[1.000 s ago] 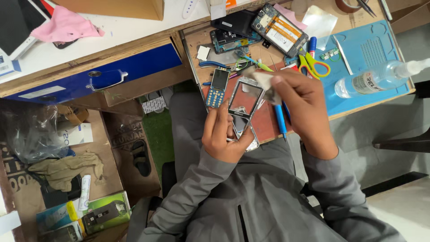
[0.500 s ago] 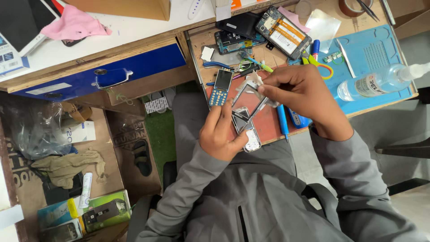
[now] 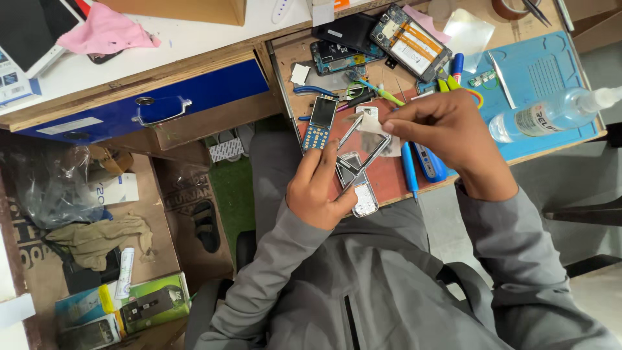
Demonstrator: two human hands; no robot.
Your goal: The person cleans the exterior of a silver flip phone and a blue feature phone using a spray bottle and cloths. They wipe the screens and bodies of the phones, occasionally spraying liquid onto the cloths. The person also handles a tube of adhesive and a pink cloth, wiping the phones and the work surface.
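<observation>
My left hand grips a silver phone frame by its lower end, tilted above the reddish work mat. My right hand pinches a small white wipe against the frame's upper edge. Under the frame lies a phone front cover with a keypad. A small blue keypad phone lies just left of the frame. Both sleeves are grey.
A blue mat at the right holds a clear spray bottle, tweezers and small parts. Opened phones, pliers, a blue pen and scissors crowd the desk. A blue drawer sits at left; boxes and cloth lie on the floor.
My right hand has shifted the wipe slightly along the frame's upper edge. My left hand keeps its hold on the frame in about the same place.
</observation>
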